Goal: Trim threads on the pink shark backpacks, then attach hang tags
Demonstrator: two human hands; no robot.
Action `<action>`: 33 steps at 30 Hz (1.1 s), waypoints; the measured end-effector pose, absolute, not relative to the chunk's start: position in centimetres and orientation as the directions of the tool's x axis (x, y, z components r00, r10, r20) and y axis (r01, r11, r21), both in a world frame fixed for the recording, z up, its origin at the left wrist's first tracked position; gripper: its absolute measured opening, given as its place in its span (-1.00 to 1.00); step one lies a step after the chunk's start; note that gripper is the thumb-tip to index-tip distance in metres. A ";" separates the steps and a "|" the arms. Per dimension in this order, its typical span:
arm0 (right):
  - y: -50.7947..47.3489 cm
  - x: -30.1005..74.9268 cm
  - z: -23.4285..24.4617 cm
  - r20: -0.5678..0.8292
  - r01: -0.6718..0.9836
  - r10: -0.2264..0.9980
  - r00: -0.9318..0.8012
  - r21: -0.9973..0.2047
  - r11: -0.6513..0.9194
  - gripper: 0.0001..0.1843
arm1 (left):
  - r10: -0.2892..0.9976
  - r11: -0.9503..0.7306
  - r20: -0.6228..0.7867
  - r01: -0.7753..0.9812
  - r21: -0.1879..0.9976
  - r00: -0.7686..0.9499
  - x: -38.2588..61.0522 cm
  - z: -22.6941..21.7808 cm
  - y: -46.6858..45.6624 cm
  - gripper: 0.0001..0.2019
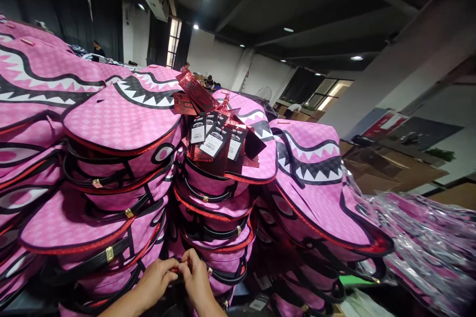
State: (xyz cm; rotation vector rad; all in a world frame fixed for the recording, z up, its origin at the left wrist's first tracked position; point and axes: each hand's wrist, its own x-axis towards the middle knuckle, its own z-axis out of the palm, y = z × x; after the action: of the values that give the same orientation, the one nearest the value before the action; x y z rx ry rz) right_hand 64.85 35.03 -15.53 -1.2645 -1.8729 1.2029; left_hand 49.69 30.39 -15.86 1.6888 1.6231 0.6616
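Observation:
My left hand (156, 277) and my right hand (196, 280) meet at the lower middle, fingertips pinched close together. Whatever they pinch is small and dark, too hidden to name. They are in front of a stack of pink bags (217, 257) with red edging, black straps and gold buckles. To the left rises another stack, its top pink bag (122, 119) printed with a white-toothed shark mouth. On the middle stack lies a bunch of hang tags (213, 141), red and black with white barcode labels, gathered by red cords.
More shark-print bags (308, 173) are piled to the right, beside bags in clear plastic (420, 242). Cardboard boxes (397, 168) stand behind them. Further bags (37, 79) fill the left side. A person (98, 49) is far back, near dark curtains.

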 end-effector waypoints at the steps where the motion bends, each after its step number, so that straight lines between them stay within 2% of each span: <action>1: 35.0 64.8 -15.6 -0.023 0.403 0.921 -0.389 -0.903 0.147 -0.95 | 0.992 0.017 -0.097 0.656 0.754 0.086 49.7 -15.9 30.3 -0.83; 5: 34.9 64.6 -15.8 -0.010 0.378 0.929 -0.371 -0.915 0.141 -0.95 | 0.999 0.051 -0.033 0.738 0.673 -0.039 49.8 -15.8 30.0 -0.83; 9: 35.0 64.7 -15.9 -0.026 0.366 0.934 -0.355 -0.924 0.113 -0.95 | 0.997 0.027 -0.073 0.690 0.723 0.037 49.8 -15.8 29.8 -0.85; 13: 35.3 64.5 -16.4 -0.007 0.382 0.932 -0.363 -0.913 0.142 -0.95 | 1.000 0.019 -0.016 0.749 0.662 -0.011 50.2 -16.8 29.8 -0.76; 16: 34.6 65.0 -15.5 0.041 0.459 0.907 -0.419 -0.852 0.251 -0.90 | 0.999 0.040 -0.010 0.746 0.665 -0.044 50.5 -16.9 29.6 -0.76; 18: 33.9 66.4 -12.2 0.115 0.475 0.832 -0.543 -0.775 0.417 -0.67 | 0.999 0.034 -0.039 0.711 0.702 -0.010 49.9 -15.1 29.4 -0.78; 19: 33.7 67.4 -9.4 0.169 0.455 0.782 -0.600 -0.732 0.508 -0.50 | 0.999 0.021 -0.035 0.693 0.720 0.005 49.4 -13.4 29.3 -0.73; 20: 33.8 68.5 -5.8 0.209 0.399 0.699 -0.684 -0.696 0.598 -0.50 | 1.000 -0.009 0.000 0.677 0.736 0.013 48.7 -11.0 29.2 -0.67; 21: 34.4 69.6 -1.5 0.259 0.309 0.597 -0.759 -0.664 0.681 -0.60 | 0.998 -0.046 0.061 0.668 0.743 0.001 48.0 -8.0 29.3 -0.61; 23: 37.6 71.3 8.1 0.464 0.269 0.544 -0.699 -0.534 0.802 -0.76 | 0.932 -0.243 0.359 0.658 0.713 -0.044 47.0 -0.5 30.2 -0.74; 24: 40.3 71.7 12.8 0.620 0.307 0.507 -0.599 -0.407 0.860 -0.79 | 0.845 -0.346 0.528 0.666 0.661 -0.085 46.7 3.7 31.3 -0.80; 25: 43.4 71.7 17.0 0.736 0.437 0.498 -0.459 -0.301 0.847 -0.79 | 0.734 -0.430 0.668 0.676 0.598 -0.123 46.6 8.0 32.9 -0.82; 26: 46.9 71.2 20.7 0.791 0.582 0.492 -0.363 -0.220 0.783 -0.83 | 0.647 -0.481 0.749 0.687 0.545 -0.141 46.8 12.1 35.0 -0.82; 27: 50.4 70.4 23.6 0.794 0.678 0.527 -0.302 -0.209 0.704 -0.83 | 0.576 -0.506 0.801 0.697 0.508 -0.165 47.1 15.9 37.4 -0.82; 29: 56.6 68.0 27.3 0.714 0.749 0.642 -0.280 -0.256 0.611 -0.79 | 0.539 -0.512 0.827 0.717 0.473 -0.160 48.2 22.3 43.0 -0.84; 31: 60.7 65.4 28.7 0.592 0.729 0.715 -0.372 -0.290 0.620 -0.80 | 0.578 -0.430 0.789 0.744 0.511 -0.208 49.2 26.5 48.9 -0.81; 33: 62.9 63.3 28.7 0.515 0.737 0.745 -0.424 -0.283 0.614 -0.81 | 0.647 -0.323 0.720 0.765 0.558 -0.251 49.7 28.5 54.5 -0.71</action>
State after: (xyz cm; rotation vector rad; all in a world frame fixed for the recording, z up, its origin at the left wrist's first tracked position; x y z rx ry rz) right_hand 63.32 62.85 28.68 -1.1603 -2.2303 0.0184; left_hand 49.69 54.47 28.54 1.9841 1.8855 1.7534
